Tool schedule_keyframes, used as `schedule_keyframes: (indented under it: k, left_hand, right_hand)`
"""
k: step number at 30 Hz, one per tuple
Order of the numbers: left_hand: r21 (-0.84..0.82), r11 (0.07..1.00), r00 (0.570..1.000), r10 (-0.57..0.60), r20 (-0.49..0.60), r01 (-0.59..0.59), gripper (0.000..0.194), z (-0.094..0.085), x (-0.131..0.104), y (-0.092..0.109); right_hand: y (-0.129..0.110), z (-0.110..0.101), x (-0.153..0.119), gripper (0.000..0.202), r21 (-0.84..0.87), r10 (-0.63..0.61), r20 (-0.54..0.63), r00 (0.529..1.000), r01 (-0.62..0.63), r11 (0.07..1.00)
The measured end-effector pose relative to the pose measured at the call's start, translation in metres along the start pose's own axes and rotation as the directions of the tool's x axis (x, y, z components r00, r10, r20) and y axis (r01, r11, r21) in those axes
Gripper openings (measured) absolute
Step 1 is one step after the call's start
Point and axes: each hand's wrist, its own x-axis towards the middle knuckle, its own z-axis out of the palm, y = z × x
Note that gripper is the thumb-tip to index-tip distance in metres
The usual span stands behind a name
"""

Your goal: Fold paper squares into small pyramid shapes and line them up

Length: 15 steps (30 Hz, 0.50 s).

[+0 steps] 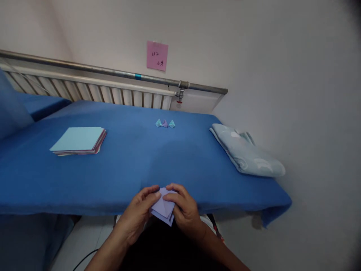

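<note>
Between my two hands is a purple folded paper (164, 207), held just off the front edge of the blue-covered bed. My left hand (141, 209) grips its left side, with the thumb on top near the upper corner. On the other side, my right hand (184, 209) pinches the paper, thumb and fingers pressed at its upper right. Creases and layered flaps show at the paper's lower corner. Farther back on the blue sheet (126, 162) lies a small origami bow (165, 123), with teal ends and a purple middle.
A stack of coloured paper (79, 139), light blue on top, lies at the left. On the right rests a folded pale green blanket (246, 150). Behind the bed run a radiator (113, 94) and a metal pipe (98, 69); a pink note (157, 55) hangs on the wall.
</note>
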Motion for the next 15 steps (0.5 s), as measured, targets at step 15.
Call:
schedule_keyframes:
  k: [15]
  left_hand:
    - [0.183,0.963,0.978,0.206,-0.024,-0.198,0.058,-0.003,-0.001,0.007]
  right_hand:
    - [-0.020,-0.010,0.005,0.032,0.446,0.621,0.169,0.765,-0.621,0.644]
